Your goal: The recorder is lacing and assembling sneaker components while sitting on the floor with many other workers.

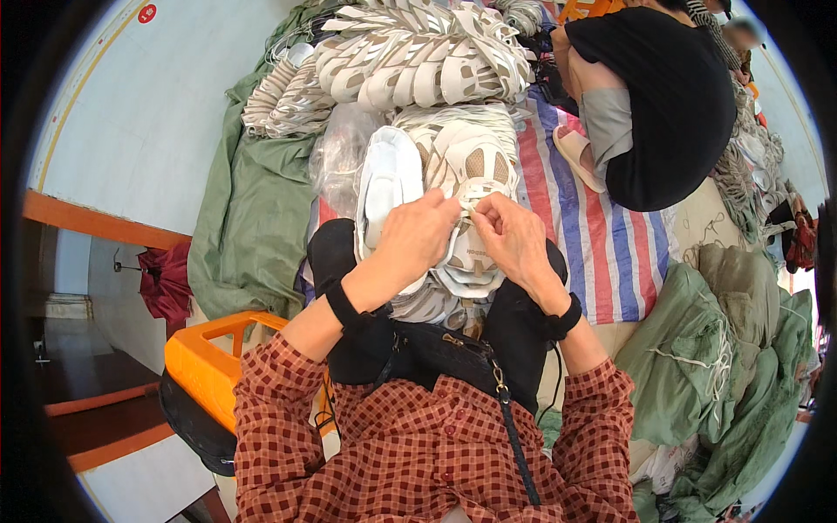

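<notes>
A pale lace (466, 208) is pinched at a shoe upper by two hands.
Thumb and forefinger of the left hand (413, 232) and right hand (520, 242) are pressed together on it; the other fingers are curled. The white-and-beige shoe upper (473, 253) is held between black-trousered knees (336, 261), just right of a white shoe piece (389, 170).

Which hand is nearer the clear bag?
Left. The left hand is right of the clear bag and lower in view; the right hand is farther right.
</notes>
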Demonstrator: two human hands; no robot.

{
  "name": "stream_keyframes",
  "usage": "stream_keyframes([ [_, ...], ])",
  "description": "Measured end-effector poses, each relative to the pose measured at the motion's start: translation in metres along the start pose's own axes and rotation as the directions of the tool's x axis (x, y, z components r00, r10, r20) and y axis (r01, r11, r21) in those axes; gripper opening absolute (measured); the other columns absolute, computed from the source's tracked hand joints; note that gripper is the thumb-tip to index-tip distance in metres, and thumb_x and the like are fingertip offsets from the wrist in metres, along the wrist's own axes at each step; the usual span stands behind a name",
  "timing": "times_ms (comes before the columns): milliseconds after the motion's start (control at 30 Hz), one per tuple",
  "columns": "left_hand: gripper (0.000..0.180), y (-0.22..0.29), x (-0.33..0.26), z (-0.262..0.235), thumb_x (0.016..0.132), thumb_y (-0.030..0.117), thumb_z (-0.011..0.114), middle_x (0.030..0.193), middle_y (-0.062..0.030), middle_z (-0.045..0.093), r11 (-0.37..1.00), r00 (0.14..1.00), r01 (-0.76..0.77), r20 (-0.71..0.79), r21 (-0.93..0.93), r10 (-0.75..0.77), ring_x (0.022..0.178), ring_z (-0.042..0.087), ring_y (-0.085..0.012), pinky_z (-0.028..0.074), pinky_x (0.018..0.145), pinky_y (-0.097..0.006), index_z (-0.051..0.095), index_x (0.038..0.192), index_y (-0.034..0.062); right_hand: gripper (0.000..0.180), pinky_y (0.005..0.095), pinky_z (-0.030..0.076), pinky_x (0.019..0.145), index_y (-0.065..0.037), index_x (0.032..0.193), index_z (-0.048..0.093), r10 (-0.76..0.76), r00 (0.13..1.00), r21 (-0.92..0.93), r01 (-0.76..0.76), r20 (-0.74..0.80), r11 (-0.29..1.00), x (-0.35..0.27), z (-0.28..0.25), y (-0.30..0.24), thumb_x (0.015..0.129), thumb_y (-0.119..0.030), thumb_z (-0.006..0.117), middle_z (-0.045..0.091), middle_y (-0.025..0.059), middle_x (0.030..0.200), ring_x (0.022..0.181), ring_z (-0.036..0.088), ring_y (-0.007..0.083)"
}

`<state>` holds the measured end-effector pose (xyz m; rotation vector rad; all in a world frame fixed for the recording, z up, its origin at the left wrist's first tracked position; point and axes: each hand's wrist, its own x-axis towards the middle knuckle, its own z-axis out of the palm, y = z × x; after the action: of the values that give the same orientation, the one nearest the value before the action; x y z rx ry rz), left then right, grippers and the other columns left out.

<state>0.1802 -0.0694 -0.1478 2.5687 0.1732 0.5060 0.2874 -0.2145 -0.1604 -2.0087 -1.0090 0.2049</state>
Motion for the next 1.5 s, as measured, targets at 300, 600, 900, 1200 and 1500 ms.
stream_keyframes([
  [300, 0.026, 0.031, -0.016, -0.004, 0.077, 0.019, 0.069, 0.097, -0.0127, 0.048, 0.979, 0.995, 0.08, 0.039, 0.188, -0.088, 0.09, 0.058, -0.0292, 0.051, 0.064, -0.04, 0.054, 0.093, 0.0041, 0.032, 0.0388, 0.049, 0.066, -0.004, 0.105, 0.056, 0.006, 0.987, -0.199, -0.039, -0.162, 0.979, -0.054, -0.015, 0.0, 0.078, -0.014, 0.071, 0.055, 0.0136, 0.095, 0.082, 0.06, 0.0317],
  [600, 0.023, 0.018, -0.021, 0.018, 0.079, 0.009, 0.064, 0.087, -0.0093, 0.052, 0.951, 0.995, 0.044, -0.094, 0.306, -0.016, 0.074, 0.061, -0.0287, 0.05, 0.056, -0.038, 0.056, 0.1, 0.0069, 0.024, 0.0389, 0.05, 0.069, -0.002, 0.104, 0.059, -0.029, 0.95, -0.095, -0.001, -0.312, 0.995, -0.054, -0.005, 0.022, 0.08, 0.0, 0.061, 0.063, 0.0153, 0.094, 0.083, 0.062, 0.0321],
  [900, 0.033, 0.032, -0.013, 0.013, 0.068, 0.006, 0.068, 0.082, -0.0091, 0.054, 0.864, 0.988, -0.148, 0.114, 0.482, 0.106, 0.074, 0.064, -0.0244, 0.051, 0.056, -0.034, 0.053, 0.097, 0.0084, 0.038, 0.0368, 0.051, 0.065, -0.007, 0.11, 0.056, -0.262, 0.963, -0.418, 0.214, -0.062, 0.883, -0.049, -0.02, 0.007, 0.073, 0.002, 0.063, 0.062, 0.0117, 0.095, 0.079, 0.065, 0.0307],
  [1200, 0.026, 0.04, -0.003, 0.013, 0.067, 0.011, 0.068, 0.085, -0.0091, 0.056, 0.745, 0.967, -0.223, 0.241, 0.629, 0.086, 0.078, 0.063, -0.0203, 0.05, 0.061, -0.032, 0.057, 0.09, 0.0052, 0.02, 0.035, 0.047, 0.066, -0.007, 0.087, 0.057, -0.347, 0.925, -0.651, 0.36, 0.156, 0.668, -0.023, -0.026, 0.005, 0.068, -0.009, 0.065, 0.056, 0.0089, 0.09, 0.087, 0.058, 0.0248],
  [1500, 0.016, 0.039, -0.001, 0.021, 0.07, 0.014, 0.062, 0.085, -0.0064, 0.052, 0.604, 0.957, -0.284, 0.256, 0.744, 0.134, 0.08, 0.054, -0.0202, 0.042, 0.064, -0.032, 0.062, 0.084, 0.0055, 0.016, 0.0371, 0.047, 0.071, -0.003, 0.08, 0.053, -0.556, 0.809, 0.235, 0.512, 0.19, 0.826, -0.07, -0.044, -0.042, 0.076, -0.009, 0.067, 0.054, 0.0092, 0.091, 0.082, 0.056, 0.0283],
])
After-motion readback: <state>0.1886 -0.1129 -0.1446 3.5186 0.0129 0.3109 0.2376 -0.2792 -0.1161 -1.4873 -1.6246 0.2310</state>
